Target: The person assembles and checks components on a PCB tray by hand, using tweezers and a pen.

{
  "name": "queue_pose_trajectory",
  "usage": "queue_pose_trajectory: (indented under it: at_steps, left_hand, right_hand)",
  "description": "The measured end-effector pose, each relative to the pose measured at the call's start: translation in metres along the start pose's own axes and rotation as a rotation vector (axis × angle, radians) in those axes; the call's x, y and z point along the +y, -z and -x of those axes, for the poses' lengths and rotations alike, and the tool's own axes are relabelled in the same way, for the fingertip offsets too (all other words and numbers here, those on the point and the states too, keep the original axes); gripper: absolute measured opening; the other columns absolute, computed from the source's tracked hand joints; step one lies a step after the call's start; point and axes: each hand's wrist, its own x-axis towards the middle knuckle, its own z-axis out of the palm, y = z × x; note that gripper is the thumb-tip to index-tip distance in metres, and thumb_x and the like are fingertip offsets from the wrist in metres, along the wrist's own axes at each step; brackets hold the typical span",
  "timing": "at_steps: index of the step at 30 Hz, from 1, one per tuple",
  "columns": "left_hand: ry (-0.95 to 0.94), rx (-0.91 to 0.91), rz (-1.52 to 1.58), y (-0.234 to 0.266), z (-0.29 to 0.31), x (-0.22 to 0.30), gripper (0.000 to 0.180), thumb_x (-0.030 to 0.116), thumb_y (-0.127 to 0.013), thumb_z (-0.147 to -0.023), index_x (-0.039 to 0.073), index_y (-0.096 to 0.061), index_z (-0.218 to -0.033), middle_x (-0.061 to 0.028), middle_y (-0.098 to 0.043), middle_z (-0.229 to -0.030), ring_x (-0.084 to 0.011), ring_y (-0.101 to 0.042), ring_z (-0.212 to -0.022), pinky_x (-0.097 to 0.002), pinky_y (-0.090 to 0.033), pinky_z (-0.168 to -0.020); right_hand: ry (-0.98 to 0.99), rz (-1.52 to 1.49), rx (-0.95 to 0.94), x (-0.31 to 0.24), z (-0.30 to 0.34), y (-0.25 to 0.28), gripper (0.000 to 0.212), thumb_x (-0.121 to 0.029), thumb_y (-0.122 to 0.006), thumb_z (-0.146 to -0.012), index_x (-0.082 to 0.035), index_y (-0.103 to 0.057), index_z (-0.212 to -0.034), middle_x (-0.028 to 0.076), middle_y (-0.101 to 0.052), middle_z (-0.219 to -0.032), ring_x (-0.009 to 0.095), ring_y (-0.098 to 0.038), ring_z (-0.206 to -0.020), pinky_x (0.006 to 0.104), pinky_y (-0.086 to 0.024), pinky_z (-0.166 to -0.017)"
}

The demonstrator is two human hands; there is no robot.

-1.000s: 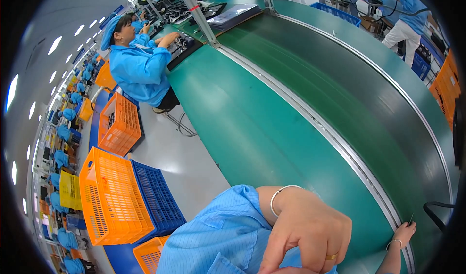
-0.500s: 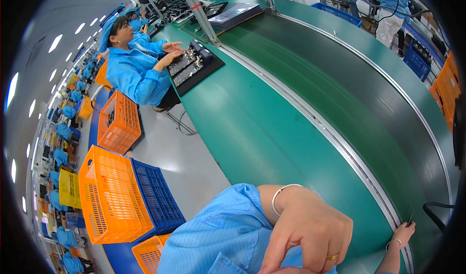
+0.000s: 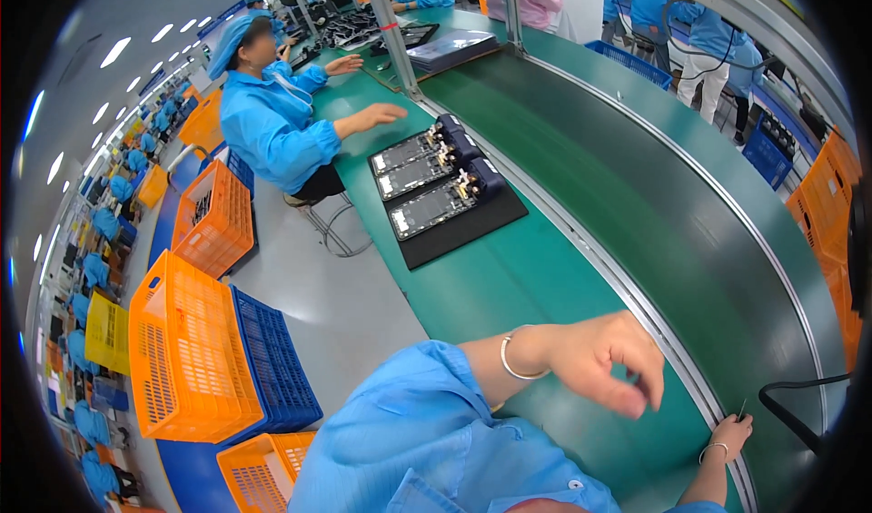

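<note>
My left hand (image 3: pixel 610 360), with a bracelet at the wrist, hovers over the green tabletop (image 3: pixel 536 281). Its fingers curl toward the thumb, leaving a small gap, and nothing shows in them. Further right, beside the metal rail (image 3: pixel 674 345), my right hand (image 3: pixel 729 435) grips a thin dark pointed tool (image 3: pixel 743 409); its exact kind is too small to tell. Beyond my left hand, a black tray (image 3: pixel 454 238) lies on the table. Opened phone bodies (image 3: pixel 432 208) rest on it, attached to dark blue blocks (image 3: pixel 480 182).
A co-worker (image 3: pixel 272 123) in blue sits at the far left, one hand reaching toward the tray. A green conveyor belt (image 3: pixel 581 141) runs right of the rail. Orange crates (image 3: pixel 195 350) and a blue crate (image 3: pixel 277 354) stand left. A black cable (image 3: pixel 786 409) bends near my right hand.
The tray with phone bodies has come along the table toward me, away from the co-worker, whose hands have left it. My left hand has risen away from my body. My right hand keeps its tool.
</note>
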Motion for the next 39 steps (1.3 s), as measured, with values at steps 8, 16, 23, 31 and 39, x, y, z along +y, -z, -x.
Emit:
queue_pose_trajectory:
  at_steps: [8,16,23,31,39]
  left_hand:
    - [0.827,0.616,-1.644,0.035,0.175,-0.001,0.049,0.032,-0.078,-0.073,0.008,-0.062,-0.112,-0.0134,-0.058,-0.118,-0.0330,-0.049,-0.115,-0.0430,-0.041,-0.095]
    - [1.050,0.842,-1.655,0.100,0.270,0.021,0.075,0.037,-0.083,-0.070,-0.002,-0.051,-0.126,-0.0206,-0.044,-0.133,-0.0395,-0.037,-0.125,-0.0457,-0.036,-0.105]
    - [1.004,0.960,-1.745,0.110,0.281,0.015,0.059,0.032,-0.084,-0.070,0.000,-0.053,-0.109,-0.0178,-0.048,-0.118,-0.0361,-0.042,-0.115,-0.0440,-0.040,-0.097]
    - [1.001,0.967,-1.758,0.108,0.275,0.019,0.045,0.024,-0.084,-0.070,0.002,-0.057,-0.098,-0.0145,-0.054,-0.104,-0.0327,-0.050,-0.102,-0.0403,-0.043,-0.090]
    - [1.028,0.949,-1.747,0.109,0.273,0.021,0.044,0.023,-0.083,-0.072,0.001,-0.058,-0.100,-0.0149,-0.052,-0.108,-0.0318,-0.050,-0.103,-0.0394,-0.044,-0.089]
  right_hand:
    - [0.147,-0.075,0.111,0.025,-0.011,-0.023,0.038,-0.028,-0.040,-0.095,-0.005,-0.053,-0.123,0.014,-0.053,-0.134,0.039,-0.060,-0.105,0.0489,-0.050,-0.082]
    - [0.764,-0.540,0.203,-0.048,0.089,0.011,0.016,-0.009,-0.053,-0.095,0.001,-0.060,-0.106,0.019,-0.061,-0.120,0.034,-0.063,-0.102,0.0393,-0.051,-0.086]
    - [1.069,-0.897,-0.097,-0.172,0.182,0.038,0.012,-0.006,-0.065,-0.082,-0.007,-0.065,-0.094,0.011,-0.068,-0.099,0.031,-0.066,-0.085,0.0392,-0.054,-0.072]
    - [1.125,-1.098,-0.401,-0.171,0.175,0.046,0.014,-0.006,-0.071,-0.073,-0.008,-0.068,-0.087,0.010,-0.069,-0.097,0.029,-0.065,-0.076,0.0361,-0.051,-0.069]
    - [1.092,-1.113,-0.511,-0.172,0.172,0.049,0.020,0.003,-0.071,-0.070,-0.004,-0.066,-0.088,0.014,-0.069,-0.096,0.027,-0.065,-0.081,0.0347,-0.051,-0.074]
